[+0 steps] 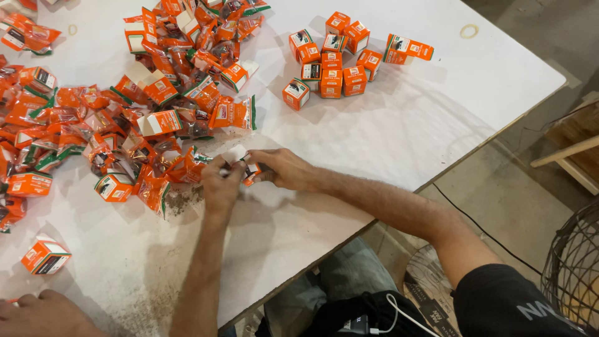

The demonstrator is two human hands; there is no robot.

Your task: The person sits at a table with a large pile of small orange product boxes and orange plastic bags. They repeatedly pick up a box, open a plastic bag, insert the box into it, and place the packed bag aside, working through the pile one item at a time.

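On the table [387, 131], a big heap of flattened cartons [125, 112] spreads from the centre out toward nine and eleven o'clock. A tight cluster of closed boxes [334, 59] sits at one o'clock, well apart from the heap. At the centre, just beside the heap's near edge, the left hand [219, 184] and right hand [281, 168] meet on a small box [246, 167]. A lone box [45, 257] lies at eight o'clock, near another person's hand [37, 315] at seven.

A white table [399, 131] is strewn with orange pouches [75, 125] heaped toward its left edge. Closed orange boxes [334, 59] are grouped near the far right corner, where a rubber band [469, 30] is seen.
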